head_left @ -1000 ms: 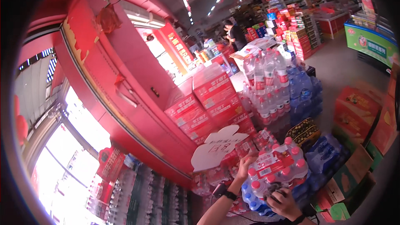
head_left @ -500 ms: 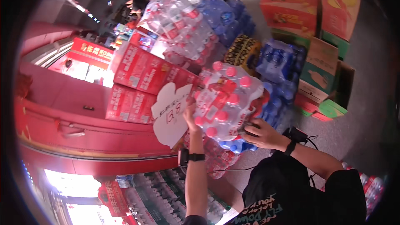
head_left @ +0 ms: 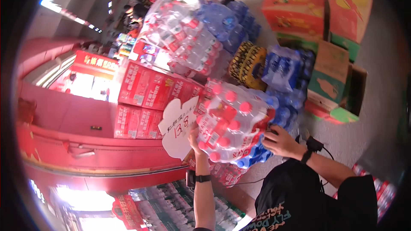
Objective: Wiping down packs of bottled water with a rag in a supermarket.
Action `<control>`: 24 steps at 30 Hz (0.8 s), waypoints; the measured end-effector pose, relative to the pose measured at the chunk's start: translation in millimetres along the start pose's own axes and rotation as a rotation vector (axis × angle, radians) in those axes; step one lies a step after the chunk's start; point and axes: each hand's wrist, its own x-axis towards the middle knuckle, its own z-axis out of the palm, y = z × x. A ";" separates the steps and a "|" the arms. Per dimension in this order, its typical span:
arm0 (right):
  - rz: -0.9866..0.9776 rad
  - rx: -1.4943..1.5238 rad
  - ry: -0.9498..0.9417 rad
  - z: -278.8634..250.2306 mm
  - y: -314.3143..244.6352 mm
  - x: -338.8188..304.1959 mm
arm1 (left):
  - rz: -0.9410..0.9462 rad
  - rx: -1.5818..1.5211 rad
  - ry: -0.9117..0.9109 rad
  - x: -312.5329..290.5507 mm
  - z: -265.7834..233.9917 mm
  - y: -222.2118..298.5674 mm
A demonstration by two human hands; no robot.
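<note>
- Now the red-capped bottle pack (head_left: 233, 119) sits above blue-capped bottles (head_left: 255, 157)!
- Right hand (head_left: 280, 141) has slid outward along its edge, fingers curled, firmness unclear.
- Left hand (head_left: 195, 141) flanks it opposite, beside the white card (head_left: 176, 131); fingertips hidden, can't tell its grip.

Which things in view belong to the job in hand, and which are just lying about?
In hand:
clear plastic-wrapped pack of pink-capped bottles
left hand, at its left edge
right hand, at its right edge

Just about:
white cloud-shaped card sign
red rectangular cardboard cartons
yellow-and-black patterned bundle
brown-and-green cardboard box
</note>
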 end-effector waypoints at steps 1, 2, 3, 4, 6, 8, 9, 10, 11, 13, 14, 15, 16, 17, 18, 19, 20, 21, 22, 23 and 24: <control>-0.085 -0.015 0.089 -20.4 -8.6 32.7 | 0.012 0.025 0.006 1.7 -0.7 -0.9; -0.181 -0.037 0.195 -46.5 -14.4 64.4 | 0.022 0.087 0.007 -1.3 10.9 9.7; -0.274 -0.117 0.243 -66.5 -18.4 90.5 | 0.037 0.145 0.004 -4.1 17.7 14.7; -0.376 -0.190 0.291 -68.0 -20.9 113.4 | 0.049 0.184 0.018 -10.3 15.0 11.9; -0.312 -0.182 0.207 -42.6 -6.8 109.4 | 0.069 0.239 0.037 -21.1 18.0 9.5; -0.423 -0.264 0.135 -17.5 30.4 59.8 | 0.101 0.281 0.028 -28.7 29.1 11.2; -0.455 -0.268 0.117 -20.3 41.3 46.7 | 0.112 0.271 0.013 -23.7 37.7 8.4; -0.484 -0.254 0.093 -22.2 48.6 32.4 | 0.120 0.266 0.009 -19.7 41.3 8.6; -0.387 -0.218 -0.080 0.5 58.0 -2.4 | 0.063 0.242 0.044 -27.5 25.8 -3.0; -0.270 -0.222 -0.278 -8.5 58.8 -31.6 | -0.080 0.176 0.034 -29.2 19.3 -9.9; -0.252 -0.245 -0.300 -18.3 50.0 -26.2 | -0.052 0.162 0.044 -23.6 23.5 -7.3; -0.041 -0.062 -0.201 -26.7 36.8 -22.1 | -0.072 0.115 0.040 -24.3 30.8 -2.7; -0.057 -0.066 -0.205 -35.2 26.6 -10.1 | -0.101 0.072 0.036 -29.3 40.1 8.6; 0.033 -0.015 -0.079 -45.3 19.6 6.4 | -0.066 0.118 0.002 -30.0 48.8 22.0; 0.125 0.048 0.044 -57.4 6.6 25.0 | -0.064 0.115 0.018 -32.7 47.7 28.7; 0.106 0.031 0.112 -75.2 -7.3 51.0 | -0.052 0.135 0.009 -32.8 48.0 30.3; 0.093 0.010 0.186 -89.2 -16.6 76.7 | -0.040 0.156 -0.008 -30.5 48.0 30.6; 0.092 0.007 0.183 -90.8 -18.1 93.8 | -0.040 0.143 -0.020 -28.0 45.9 29.4; 0.117 0.024 0.279 -86.7 -18.2 108.6 | -0.042 0.140 -0.020 -26.2 42.7 23.8; 0.145 0.039 0.378 -78.4 -18.1 116.1 | -0.071 0.098 -0.010 -22.1 39.2 15.7; 0.148 0.040 0.377 -66.6 -18.5 116.9 | -0.100 0.059 0.007 -22.5 37.0 13.6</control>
